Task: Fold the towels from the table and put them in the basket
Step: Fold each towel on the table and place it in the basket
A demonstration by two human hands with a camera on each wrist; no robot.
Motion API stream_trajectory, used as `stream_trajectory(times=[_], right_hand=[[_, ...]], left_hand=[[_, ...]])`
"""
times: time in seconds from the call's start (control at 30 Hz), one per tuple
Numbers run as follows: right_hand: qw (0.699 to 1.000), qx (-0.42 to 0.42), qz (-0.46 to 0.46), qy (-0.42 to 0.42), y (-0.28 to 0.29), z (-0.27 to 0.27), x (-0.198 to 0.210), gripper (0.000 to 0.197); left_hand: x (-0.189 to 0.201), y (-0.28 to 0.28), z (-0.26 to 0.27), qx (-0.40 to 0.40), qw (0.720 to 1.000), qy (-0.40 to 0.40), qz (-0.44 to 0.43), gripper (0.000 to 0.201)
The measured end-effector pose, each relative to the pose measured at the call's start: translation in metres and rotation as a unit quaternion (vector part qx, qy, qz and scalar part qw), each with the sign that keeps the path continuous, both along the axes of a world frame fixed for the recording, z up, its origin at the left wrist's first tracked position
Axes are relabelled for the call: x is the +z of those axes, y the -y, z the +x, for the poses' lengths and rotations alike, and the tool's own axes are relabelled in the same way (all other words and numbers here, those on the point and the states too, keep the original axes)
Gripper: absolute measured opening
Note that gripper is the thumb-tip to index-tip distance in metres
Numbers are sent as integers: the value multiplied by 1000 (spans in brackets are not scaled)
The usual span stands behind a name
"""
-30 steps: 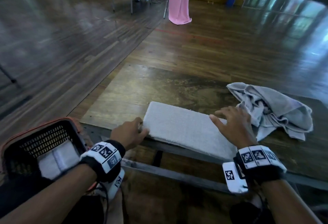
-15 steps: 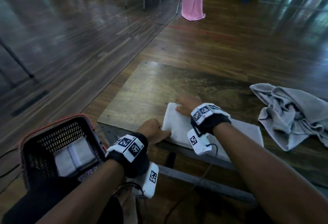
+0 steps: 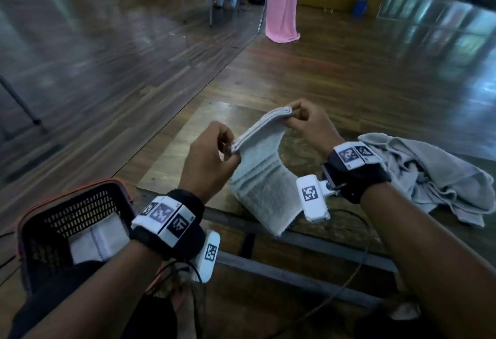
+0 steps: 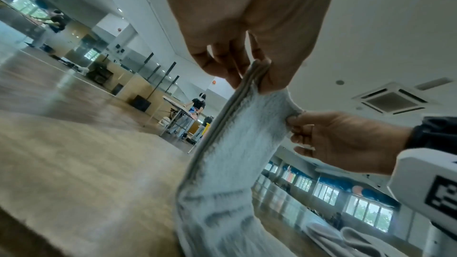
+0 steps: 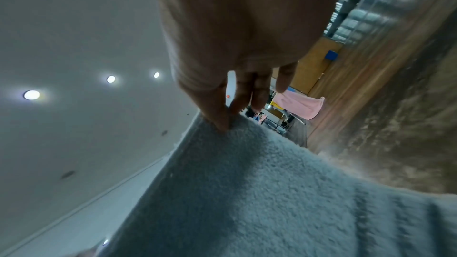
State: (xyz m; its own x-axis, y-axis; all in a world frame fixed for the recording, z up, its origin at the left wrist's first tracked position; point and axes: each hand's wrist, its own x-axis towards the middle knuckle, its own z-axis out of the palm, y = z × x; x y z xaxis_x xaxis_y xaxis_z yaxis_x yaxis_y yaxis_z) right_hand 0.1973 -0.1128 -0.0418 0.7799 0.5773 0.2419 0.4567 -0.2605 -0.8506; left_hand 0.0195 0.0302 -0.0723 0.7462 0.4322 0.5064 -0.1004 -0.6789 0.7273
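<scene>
white towel (image 3: 264, 177), folded in layers, lifted over the near worktop (image 3: 171, 156) edge, tail draping down. left hand (image 3: 208, 161) and right hand (image 3: 308, 126) each pinch a top corner. step looks like final fold; next needs the halves brought together, then the basket (image 3: 67, 212) near left. left wrist view shows stacked edge layers; head view alone shows the grey towel (image 3: 429, 177) waiting on the right.

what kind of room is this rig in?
Probably a large hall or studio used for recording sessions, not a home: wide polished wood floor, mirrored wall panels, a ceiling air-conditioning unit, and other people at a table in the distance.
</scene>
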Motion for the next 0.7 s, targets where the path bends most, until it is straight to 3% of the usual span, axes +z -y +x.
stream_trajectory(times=[0.17, 0.27, 0.4, 0.7], right_hand=[[988, 9, 14, -151, 42, 6, -38, 18], [976, -23, -10, -214, 61, 7, -70, 19], [978, -47, -99, -178, 78, 5, -104, 19], [974, -4, -205, -97, 91, 5, -104, 2]], left_hand=[[-27, 32, 8, -95, 990, -92, 49, 25], [-50, 46, 12, -145, 958, -184, 168, 26], [-67, 49, 10, -211, 899, -266, 278, 32], [-67, 50, 3, -180, 887, -222, 362, 23]])
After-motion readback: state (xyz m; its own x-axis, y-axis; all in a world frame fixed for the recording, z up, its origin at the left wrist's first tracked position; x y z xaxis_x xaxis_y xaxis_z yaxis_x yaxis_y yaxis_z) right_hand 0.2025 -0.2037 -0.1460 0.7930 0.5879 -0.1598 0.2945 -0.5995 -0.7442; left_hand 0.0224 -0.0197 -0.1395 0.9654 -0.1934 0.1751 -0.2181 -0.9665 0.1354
